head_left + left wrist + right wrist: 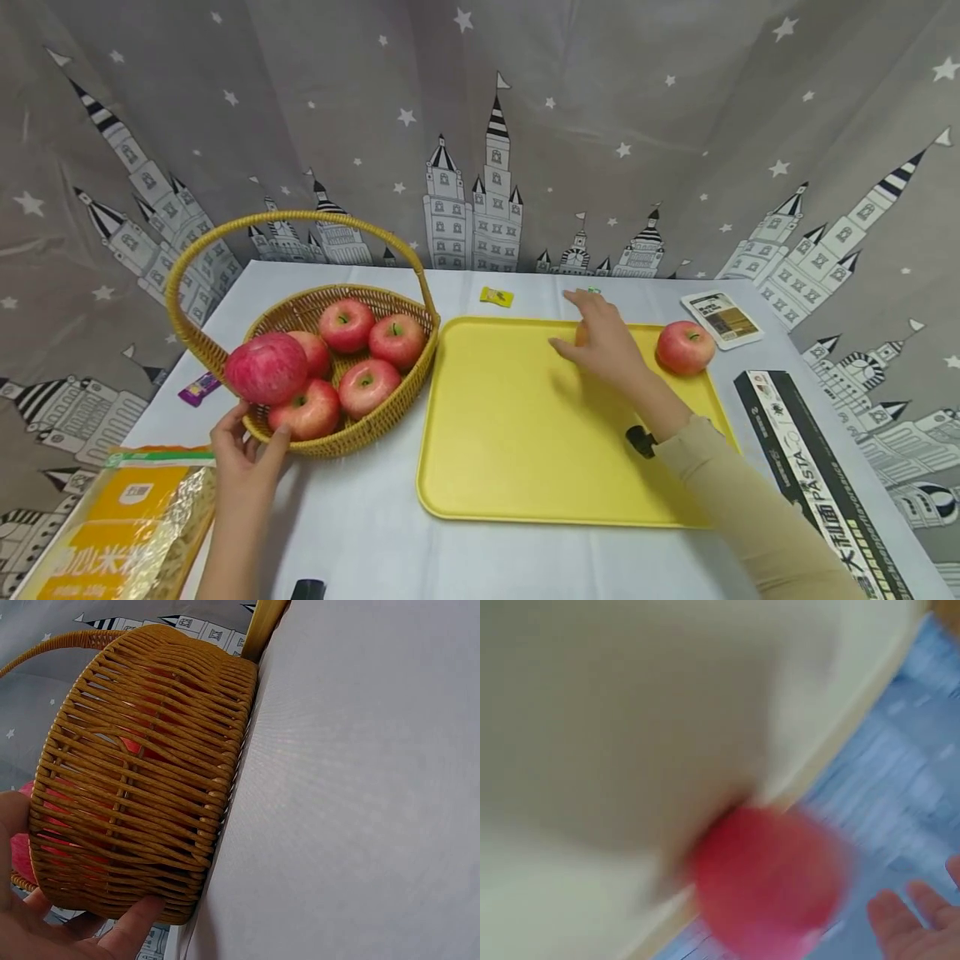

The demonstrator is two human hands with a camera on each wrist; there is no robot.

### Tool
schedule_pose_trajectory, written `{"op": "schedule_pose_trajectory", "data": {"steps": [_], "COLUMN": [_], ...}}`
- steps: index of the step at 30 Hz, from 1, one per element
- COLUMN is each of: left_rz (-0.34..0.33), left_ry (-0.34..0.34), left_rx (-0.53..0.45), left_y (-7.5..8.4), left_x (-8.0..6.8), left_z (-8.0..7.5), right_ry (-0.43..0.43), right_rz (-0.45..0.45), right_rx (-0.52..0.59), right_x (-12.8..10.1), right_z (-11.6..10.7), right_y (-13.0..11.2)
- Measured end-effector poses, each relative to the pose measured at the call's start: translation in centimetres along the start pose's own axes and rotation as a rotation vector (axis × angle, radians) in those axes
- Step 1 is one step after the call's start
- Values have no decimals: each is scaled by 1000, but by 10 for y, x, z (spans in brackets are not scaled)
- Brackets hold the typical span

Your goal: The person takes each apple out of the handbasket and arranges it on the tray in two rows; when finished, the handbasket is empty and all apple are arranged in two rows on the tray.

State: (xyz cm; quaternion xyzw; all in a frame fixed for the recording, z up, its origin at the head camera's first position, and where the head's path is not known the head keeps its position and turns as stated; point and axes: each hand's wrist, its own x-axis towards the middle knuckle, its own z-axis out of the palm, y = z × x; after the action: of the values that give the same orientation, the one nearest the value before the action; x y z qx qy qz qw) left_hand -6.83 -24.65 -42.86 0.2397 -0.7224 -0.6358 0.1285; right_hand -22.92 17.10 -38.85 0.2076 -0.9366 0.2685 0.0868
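A woven basket (375, 414) with a tall handle holds several red apples (347, 324), and a larger pink-red fruit (266, 367) sits at its near left rim. My left hand (246, 446) rests against the basket's near left wall with fingers spread. In the left wrist view its thumb (135, 921) touches the basket (142, 772) low down. A yellow tray (525, 433) lies to the right of the basket. Over the tray's far part my right hand (600, 337) is open and holds nothing. A single red apple (685, 347) sits in the tray's far right corner. It shows blurred (769, 881) in the right wrist view.
A long black pasta box (817, 483) lies right of the tray and a small flat packet (722, 318) beyond it. A yellow wrapper (497, 296) sits behind the tray, a purple one (198, 388) left of the basket. An orange bag (127, 525) lies near left.
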Motion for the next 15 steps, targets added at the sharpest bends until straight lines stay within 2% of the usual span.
{"op": "schedule_pose_trajectory", "data": {"steps": [4,11,13,15], "left_rz": [16,15,8,-1], "left_ry": [-19,-38,-31,-28], "left_rx": [4,27,44,55], "left_y": [0,3,3,2], "left_x": [0,0,0,-1], "left_z": [1,0,-1,-3], "right_ry": [-23,-204,-265,-326], "right_rz": [-116,-320,-345,-318], "right_rx": [89,154,196,269], "right_x": [13,39,50,59], "right_z": [23,75,94,111], "right_y": [-60,-176,-207,-235]}}
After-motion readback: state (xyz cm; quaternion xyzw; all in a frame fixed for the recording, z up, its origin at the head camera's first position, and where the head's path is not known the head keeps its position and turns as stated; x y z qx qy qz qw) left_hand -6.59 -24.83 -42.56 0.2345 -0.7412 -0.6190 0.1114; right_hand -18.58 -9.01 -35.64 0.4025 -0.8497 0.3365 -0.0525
